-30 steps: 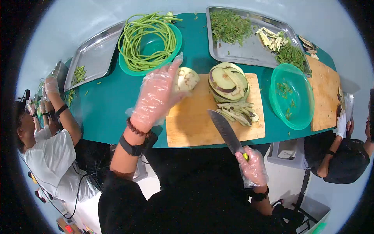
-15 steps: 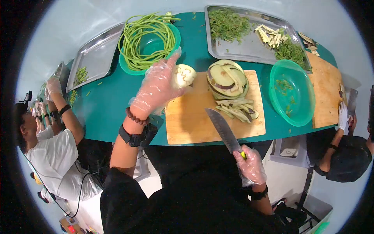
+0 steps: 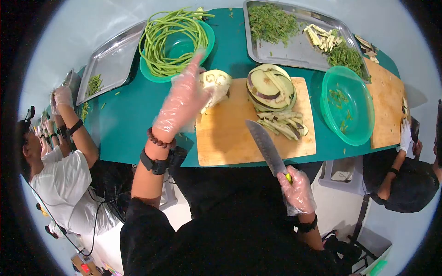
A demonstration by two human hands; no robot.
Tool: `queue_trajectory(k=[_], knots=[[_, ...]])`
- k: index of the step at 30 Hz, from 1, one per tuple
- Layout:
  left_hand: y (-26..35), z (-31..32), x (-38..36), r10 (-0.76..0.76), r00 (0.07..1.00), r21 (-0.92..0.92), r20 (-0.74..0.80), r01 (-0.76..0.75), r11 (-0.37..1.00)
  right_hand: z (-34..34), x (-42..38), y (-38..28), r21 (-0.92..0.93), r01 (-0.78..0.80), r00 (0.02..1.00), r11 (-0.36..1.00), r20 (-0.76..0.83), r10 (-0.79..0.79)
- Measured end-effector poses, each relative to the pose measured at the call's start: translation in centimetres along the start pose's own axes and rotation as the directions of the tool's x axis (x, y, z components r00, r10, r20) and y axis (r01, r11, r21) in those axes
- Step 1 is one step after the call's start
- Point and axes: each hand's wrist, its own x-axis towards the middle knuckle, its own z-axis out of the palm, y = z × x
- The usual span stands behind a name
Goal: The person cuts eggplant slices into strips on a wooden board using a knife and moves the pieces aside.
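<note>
My right hand (image 3: 297,188), in a clear plastic glove, is closed around the handle of a kitchen knife (image 3: 267,147). Its broad blade points up and left over the near part of a wooden cutting board (image 3: 230,138). My left hand (image 3: 182,99), gloved too, is beside a pale cut eggplant piece (image 3: 217,82) at the board's far left corner. The fingers are stretched out; whether they touch the piece is hard to tell. A stack of round eggplant slices (image 3: 270,87) lies on the board, with eggplant strips (image 3: 284,125) in front of it.
Long green beans (image 3: 159,46) fill a green basin at the back left, next to a metal tray (image 3: 108,62). Another metal tray (image 3: 294,57) holds chopped greens and strips. A green bowl (image 3: 347,108) stands right. People work at both sides, one at a second board (image 3: 384,110).
My left hand has shifted slightly left, its fingers straighter and pointing away from me. The knife stays in my right hand, nearly still. The view has tilted a little.
</note>
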Motion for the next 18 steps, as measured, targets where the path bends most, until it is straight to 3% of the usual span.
queue_trajectory(k=[4, 5, 8, 10, 11, 12, 14, 16, 18], knots=[[-0.3, -1.6, 0.0, -0.238, 0.969, -0.243, 0.067, 0.247, 0.938, 0.2, -0.1, 0.3, -0.01, -0.003, 1.0, 1.0, 0.002, 0.003], [0.3, -2.0, 0.0, -0.258, 0.966, -0.245, 0.018, 0.254, 0.935, 0.2, 0.0, 0.4, -0.01, -0.003, 1.0, 1.0, 0.003, 0.003], [4.4, -4.1, -2.5, -0.192, 0.98, -0.21, 0.05, 0.199, 0.957, -0.2, -0.2, 0.0, 0.014, 0.016, 1.0, 1.0, -0.02, -0.016], [5.1, -3.4, -4.9, 0.164, 0.986, -0.093, 0.027, -0.16, 0.983, -0.7, -0.4, -0.5, 0.018, 0.003, 0.999, 1.0, -0.049, -0.002], [6.0, -2.8, -6.1, 0.162, 0.982, -0.069, 0.093, -0.156, 0.985, -0.8, -0.4, -0.6, 0.021, -0.004, 0.998, 1.0, -0.061, 0.005], [6.1, -2.3, -7.4, 0.282, 0.95, 0.102, 0.134, -0.296, 0.95, -0.8, -0.5, -0.2, 0.017, -0.001, 0.996, 1.0, -0.088, 0.002], [5.0, -0.2, -10.5, 0.382, 0.909, 0.108, 0.164, -0.402, 0.909, -0.6, -0.5, 0.6, 0.012, 0.008, 0.99, 1.0, -0.141, -0.007], [3.9, 1.8, -12.9, 0.383, 0.887, 0.172, 0.258, -0.433, 0.885, -0.9, -0.3, 0.3, 0.045, -0.027, 0.992, 0.999, -0.125, 0.032], [4.0, 2.4, -14.3, 0.296, 0.927, 0.135, 0.232, -0.332, 0.934, -0.8, -0.4, 1.0, 0.053, -0.036, 0.991, 0.998, -0.13, 0.043]])
